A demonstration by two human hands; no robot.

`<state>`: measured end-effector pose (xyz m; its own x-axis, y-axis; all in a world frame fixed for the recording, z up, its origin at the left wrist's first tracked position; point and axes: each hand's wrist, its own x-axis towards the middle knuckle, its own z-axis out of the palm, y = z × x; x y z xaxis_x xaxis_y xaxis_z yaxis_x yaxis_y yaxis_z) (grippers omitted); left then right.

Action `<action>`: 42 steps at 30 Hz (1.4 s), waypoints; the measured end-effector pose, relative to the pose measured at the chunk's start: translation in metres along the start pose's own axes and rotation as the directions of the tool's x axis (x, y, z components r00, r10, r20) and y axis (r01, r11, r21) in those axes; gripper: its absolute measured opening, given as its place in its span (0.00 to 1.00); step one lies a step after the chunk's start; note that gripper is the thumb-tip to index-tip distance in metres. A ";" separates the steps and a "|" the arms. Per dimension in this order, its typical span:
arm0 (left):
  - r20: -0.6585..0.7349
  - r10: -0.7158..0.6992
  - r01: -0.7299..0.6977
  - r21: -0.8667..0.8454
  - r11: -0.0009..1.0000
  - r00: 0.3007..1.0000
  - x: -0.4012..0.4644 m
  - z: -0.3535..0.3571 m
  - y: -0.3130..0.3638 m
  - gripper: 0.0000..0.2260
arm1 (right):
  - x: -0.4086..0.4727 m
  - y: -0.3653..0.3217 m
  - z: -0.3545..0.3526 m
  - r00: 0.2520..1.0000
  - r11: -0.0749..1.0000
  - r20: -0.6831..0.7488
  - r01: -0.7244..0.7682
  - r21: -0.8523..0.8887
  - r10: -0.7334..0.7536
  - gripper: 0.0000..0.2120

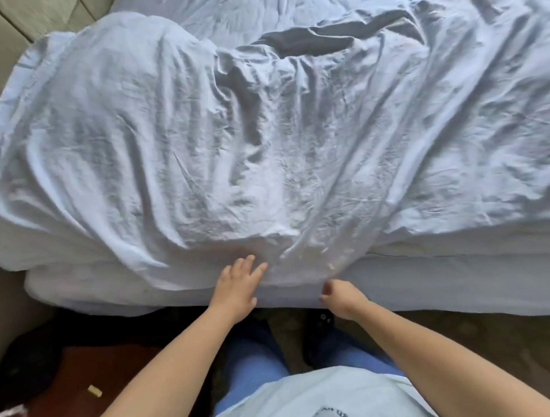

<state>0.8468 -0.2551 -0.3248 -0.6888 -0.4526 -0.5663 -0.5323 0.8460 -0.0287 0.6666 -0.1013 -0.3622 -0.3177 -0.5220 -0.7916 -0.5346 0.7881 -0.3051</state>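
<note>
- A crumpled pale sheet [265, 146] covers most of the frame, from the upper left across to the right edge. Its near hem hangs over the side of the mattress [457, 283] at lower centre.
- The left hand [237, 289], just left of centre in the lower part of the frame, has straight, spread fingers [259, 269] whose tips touch the sheet's hanging edge.
- The right hand [342, 298], near it and just to its right, has its fingers curled tight at the hem, where the creases run together. Blur hides whether cloth lies between them.
- A dark shoe [318, 337] stands on the floor below the right hand.
- A padded panel [8, 27] fills the upper left corner.
</note>
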 end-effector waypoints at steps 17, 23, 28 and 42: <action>-0.378 -0.061 -0.119 -0.435 0.892 0.924 0.077 -0.051 0.120 0.23 | -0.001 0.014 -0.117 0.995 -0.571 -0.070 0.095 0.815 0.066 0.12; -0.434 -0.143 -0.090 -0.473 0.876 0.890 0.067 -0.075 0.102 0.23 | -0.025 0.047 -0.142 0.984 -0.661 -0.175 0.139 0.737 0.011 0.16; -0.111 0.198 -0.222 -0.297 0.929 0.974 0.054 -0.038 0.113 0.16 | -0.030 0.083 -0.070 0.823 -0.183 0.179 -0.093 0.979 0.540 0.20; 0.234 -0.166 0.284 -0.687 0.669 0.958 0.052 0.000 0.108 0.12 | -0.026 0.085 -0.022 0.867 -0.357 0.224 -0.058 0.932 0.445 0.11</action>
<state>0.7533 -0.1877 -0.3571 -0.4565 -0.5079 -0.7305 -0.8895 0.2438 0.3865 0.6122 -0.0275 -0.3563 -0.3382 -0.0294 -0.9406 0.9392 0.0532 -0.3393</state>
